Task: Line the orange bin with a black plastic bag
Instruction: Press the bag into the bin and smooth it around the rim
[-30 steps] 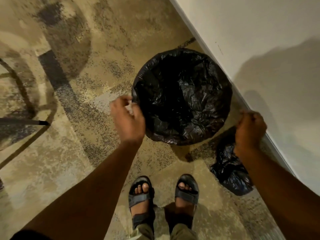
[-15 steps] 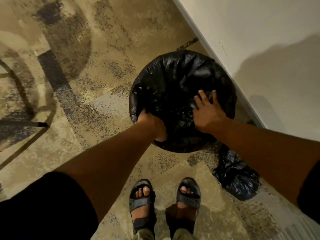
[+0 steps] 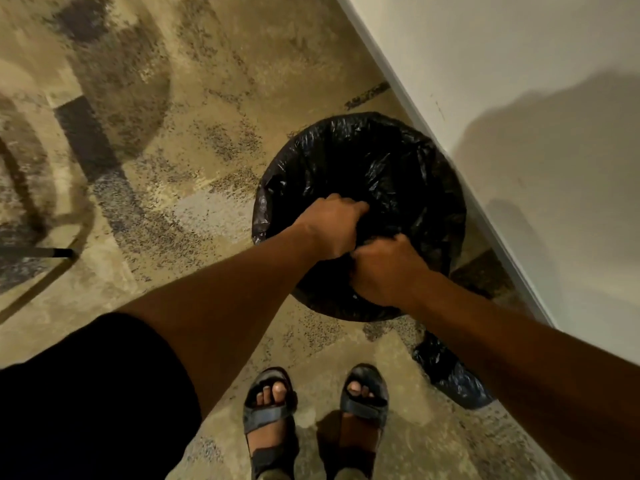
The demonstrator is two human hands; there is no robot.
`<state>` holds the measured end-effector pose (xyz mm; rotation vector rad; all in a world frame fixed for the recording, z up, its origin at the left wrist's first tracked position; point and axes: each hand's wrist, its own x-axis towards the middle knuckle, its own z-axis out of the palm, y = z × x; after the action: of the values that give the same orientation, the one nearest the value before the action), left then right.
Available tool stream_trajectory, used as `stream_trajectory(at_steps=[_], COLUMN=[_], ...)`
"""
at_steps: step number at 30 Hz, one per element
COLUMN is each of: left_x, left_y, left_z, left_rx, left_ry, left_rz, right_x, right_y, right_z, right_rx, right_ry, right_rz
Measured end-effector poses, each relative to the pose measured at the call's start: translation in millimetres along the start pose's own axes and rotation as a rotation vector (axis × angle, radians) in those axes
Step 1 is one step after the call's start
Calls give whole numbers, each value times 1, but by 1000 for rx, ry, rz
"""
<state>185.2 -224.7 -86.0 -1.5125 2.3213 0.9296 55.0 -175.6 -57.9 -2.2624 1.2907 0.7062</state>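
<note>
A round bin stands on the floor against the wall, wholly covered by a crinkled black plastic bag [image 3: 374, 161]; none of its orange shows. Both hands are down inside the bag's mouth, close together. My left hand [image 3: 332, 225] is curled, fingers pointing into the bag's middle and pressing the plastic. My right hand [image 3: 381, 271] is fisted beside it at the near side, fingers bunched into the plastic. Whether either hand pinches the film or only pushes it is unclear.
A second crumpled black bag [image 3: 450, 375] lies on the floor right of my sandalled feet [image 3: 311, 407]. A white wall with a baseboard [image 3: 485, 209] runs diagonally just behind the bin. A dark metal furniture leg [image 3: 38, 252] juts in at the left over patterned carpet.
One second ago my hands were at the bin's outer sides. They moved onto the bag, and now both have closed into fists together inside it, the right no longer spread flat.
</note>
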Motion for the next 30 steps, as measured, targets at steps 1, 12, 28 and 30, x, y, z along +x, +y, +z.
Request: stream_trajectory(at_steps=[1,12,28,30], left_x=[6,13,-96,-98], left_y=[-4,-23,-42,-42], left_z=[5,1,-4,-1], left_rx=[77,155,-867,-917], left_ry=[-80,-154,406,371], left_rz=[11,-60,-785,-793], right_x=[0,-9,-60,-59], right_y=[-2,12,71,70], right_z=[2,18,30,33], right_rx=[48,481,1178,1216], right_ry=[-77,38,473,421], right_rz=[3,-73,793,810])
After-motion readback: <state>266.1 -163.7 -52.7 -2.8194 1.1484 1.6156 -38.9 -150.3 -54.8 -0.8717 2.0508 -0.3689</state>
